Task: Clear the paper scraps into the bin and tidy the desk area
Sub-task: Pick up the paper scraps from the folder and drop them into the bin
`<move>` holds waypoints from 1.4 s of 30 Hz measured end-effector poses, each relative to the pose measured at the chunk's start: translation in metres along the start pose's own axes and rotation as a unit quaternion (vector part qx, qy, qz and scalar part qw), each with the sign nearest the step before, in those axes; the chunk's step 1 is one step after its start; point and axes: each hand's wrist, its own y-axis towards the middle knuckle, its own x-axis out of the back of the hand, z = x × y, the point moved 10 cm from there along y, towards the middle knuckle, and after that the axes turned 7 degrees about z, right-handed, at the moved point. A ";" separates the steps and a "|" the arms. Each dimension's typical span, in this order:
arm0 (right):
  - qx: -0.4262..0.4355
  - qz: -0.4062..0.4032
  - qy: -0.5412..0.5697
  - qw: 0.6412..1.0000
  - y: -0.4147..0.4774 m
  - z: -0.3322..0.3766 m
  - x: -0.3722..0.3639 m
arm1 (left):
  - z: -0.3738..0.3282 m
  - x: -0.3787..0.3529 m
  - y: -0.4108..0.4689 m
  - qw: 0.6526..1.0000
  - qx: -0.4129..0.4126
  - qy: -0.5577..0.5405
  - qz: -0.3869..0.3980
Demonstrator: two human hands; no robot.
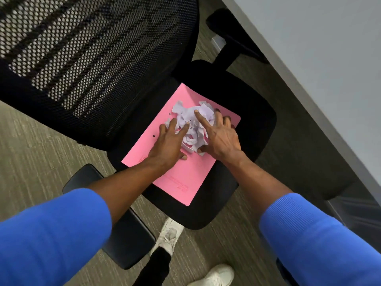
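Looking down, I saw my left hand (pixel 168 141) and right hand (pixel 221 137), fingers spread, cupping white paper scraps (pixel 192 124) on a pink folder (pixel 181 176) at frame centre; pressing inward together should bunch them.

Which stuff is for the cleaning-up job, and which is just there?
For the job: paper scraps, pink folder under them, left hand, right hand.
Just there: office chair, desk, carpet, white shoes.
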 end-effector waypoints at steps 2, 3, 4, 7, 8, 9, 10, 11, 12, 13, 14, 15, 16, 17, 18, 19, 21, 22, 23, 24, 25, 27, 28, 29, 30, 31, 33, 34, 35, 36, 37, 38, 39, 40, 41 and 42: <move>0.009 0.001 -0.006 1.000 0.002 0.003 0.000 | 0.001 -0.001 0.001 1.000 -0.009 -0.007 -0.004; 0.015 0.000 -0.013 1.000 0.003 0.006 -0.001 | 0.002 -0.002 0.001 1.000 -0.017 -0.005 -0.009; 0.022 0.001 -0.019 1.000 0.003 0.009 -0.001 | 0.002 -0.002 0.001 1.000 -0.026 -0.003 -0.016; 0.040 0.005 -0.005 0.999 -0.001 0.017 -0.004 | 0.001 -0.002 -0.004 0.997 -0.048 0.004 -0.053; 0.044 -0.002 0.008 0.999 -0.003 0.018 -0.004 | 0.001 -0.002 -0.006 0.997 -0.049 0.004 -0.062; 0.047 -0.012 0.020 0.999 -0.005 0.020 -0.004 | 0.001 -0.001 -0.008 0.996 -0.050 0.003 -0.071; 0.048 -0.021 0.032 0.998 -0.007 0.021 -0.004 | 0.001 0.001 -0.009 0.996 -0.051 -0.002 -0.078; 0.047 -0.030 0.044 0.997 -0.010 0.021 -0.005 | 0.001 0.003 -0.010 0.995 -0.053 -0.010 -0.084; 0.045 -0.039 0.057 0.997 -0.012 0.021 -0.005 | 0.002 0.005 -0.011 0.995 -0.052 -0.020 -0.088; 0.041 -0.049 0.070 0.996 -0.014 0.020 -0.004 | 0.003 0.007 -0.012 0.994 -0.051 -0.030 -0.092; 0.036 -0.060 0.079 0.994 -0.016 0.019 -0.003 | 0.005 0.009 -0.012 0.994 -0.046 -0.039 -0.096; 0.030 -0.071 0.087 0.993 -0.018 0.017 -0.003 | 0.008 0.011 -0.012 0.993 -0.039 -0.049 -0.101; 0.025 -0.080 0.097 0.992 -0.020 0.015 -0.002 | 0.011 0.012 -0.012 0.992 -0.031 -0.059 -0.107; 0.020 -0.087 0.109 0.990 -0.022 0.012 -0.002 | 0.015 0.013 -0.012 0.991 -0.025 -0.068 -0.113; 0.017 -0.093 0.121 0.988 -0.024 0.010 -0.002 | 0.018 0.013 -0.012 0.990 -0.020 -0.077 -0.119; 0.013 -0.100 0.134 0.986 -0.026 0.007 -0.002 | 0.021 0.013 -0.013 0.989 -0.015 -0.086 -0.123; 0.000 -0.114 0.166 0.980 -0.029 -0.001 -0.002 | 0.026 0.015 -0.015 0.985 -0.006 -0.111 -0.134; -0.012 -0.122 0.183 0.975 -0.031 -0.007 -0.002 | 0.028 0.017 -0.017 0.982 -0.002 -0.125 -0.141; -0.023 -0.131 0.201 0.971 -0.033 -0.012 -0.001 | 0.029 0.018 -0.019 0.979 0.000 -0.140 -0.149; -0.031 -0.141 0.216 0.966 -0.035 -0.016 -0.001 | 0.029 0.020 -0.021 0.976 0.001 -0.153 -0.156; -0.033 -0.152 0.228 0.961 -0.038 -0.018 0.000 | 0.029 0.021 -0.023 0.973 0.000 -0.163 -0.161; -0.030 -0.175 0.244 0.953 -0.043 -0.021 0.003 | 0.026 0.024 -0.027 0.970 -0.003 -0.170 -0.171; -0.029 -0.184 0.249 0.951 -0.045 -0.021 0.005 | 0.025 0.024 -0.029 0.970 -0.003 -0.171 -0.174; -0.029 -0.190 0.254 0.948 -0.048 -0.022 0.006 | 0.024 0.024 -0.031 0.969 0.000 -0.175 -0.176; -0.030 -0.198 0.261 0.945 -0.050 -0.023 0.007 | 0.022 0.025 -0.033 0.967 0.004 -0.181 -0.178; -0.031 -0.206 0.268 0.941 -0.053 -0.025 0.009 | 0.021 0.025 -0.035 0.965 0.009 -0.189 -0.181; -0.034 -0.226 0.284 0.931 -0.058 -0.028 0.012 | 0.018 0.028 -0.040 0.960 0.019 -0.202 -0.191; -0.034 -0.235 0.293 0.926 -0.061 -0.029 0.015 | 0.016 0.029 -0.043 0.958 0.025 -0.208 -0.195; -0.033 -0.243 0.302 0.921 -0.063 -0.031 0.017 | 0.015 0.030 -0.045 0.956 0.030 -0.214 -0.197; -0.032 -0.250 0.308 0.918 -0.066 -0.032 0.019 | 0.014 0.030 -0.048 0.955 0.036 -0.216 -0.201; -0.032 -0.255 0.311 0.915 -0.069 -0.034 0.020 | 0.014 0.031 -0.051 0.953 0.041 -0.217 -0.205; -0.032 -0.258 0.313 0.913 -0.072 -0.036 0.021 | 0.013 0.032 -0.054 0.951 0.047 -0.220 -0.211; -0.034 -0.261 0.314 0.912 -0.074 -0.038 0.021 | 0.013 0.033 -0.058 0.948 0.053 -0.226 -0.217; -0.037 -0.265 0.314 0.911 -0.077 -0.041 0.020 | 0.012 0.035 -0.062 0.944 0.059 -0.233 -0.225; -0.040 -0.269 0.314 0.910 -0.080 -0.043 0.019 | 0.011 0.037 -0.066 0.940 0.065 -0.241 -0.232; -0.044 -0.271 0.316 0.908 -0.083 -0.046 0.018 | 0.009 0.038 -0.071 0.936 0.070 -0.250 -0.238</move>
